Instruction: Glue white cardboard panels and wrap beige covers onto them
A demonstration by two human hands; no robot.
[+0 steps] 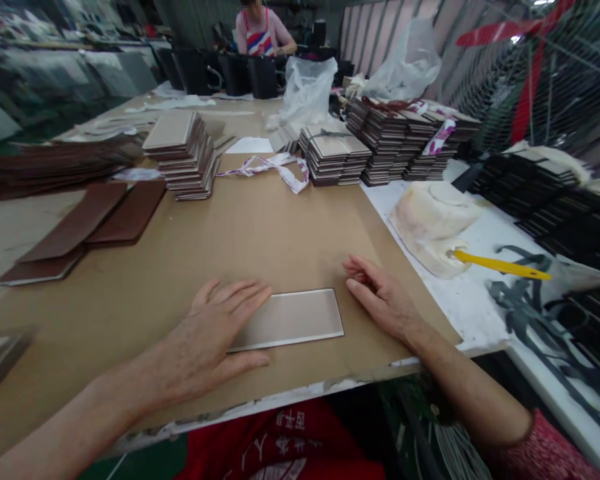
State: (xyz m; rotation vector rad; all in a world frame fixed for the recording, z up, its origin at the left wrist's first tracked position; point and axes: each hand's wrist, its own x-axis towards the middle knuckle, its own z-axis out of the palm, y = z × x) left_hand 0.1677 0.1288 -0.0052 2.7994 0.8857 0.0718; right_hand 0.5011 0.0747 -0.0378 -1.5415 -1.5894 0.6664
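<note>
A flat rectangular beige panel (pixel 300 319) with a thin dark edge lies on the brown table covering (pixel 280 233) near the front edge. My left hand (pixel 225 327) rests over the panel's left end, fingers stretched out and thumb apart, hiding that end. To the right of the panel, apart from it, my right hand (pixel 380 297) hovers or rests with its fingers curled loosely inward. Nothing shows between the fingers of the right hand; whether they touch the table I cannot tell.
Stacks of beige panels (pixel 180 153) and tied bundles (pixel 335 157) stand at the back. Brown sheets (pixel 80 220) lie left. On the right are a cream roll (pixel 430 220), a yellow-handled tool (pixel 503 265) and dark stacks (pixel 540 193). Behind the table, a person (pixel 263 33) works.
</note>
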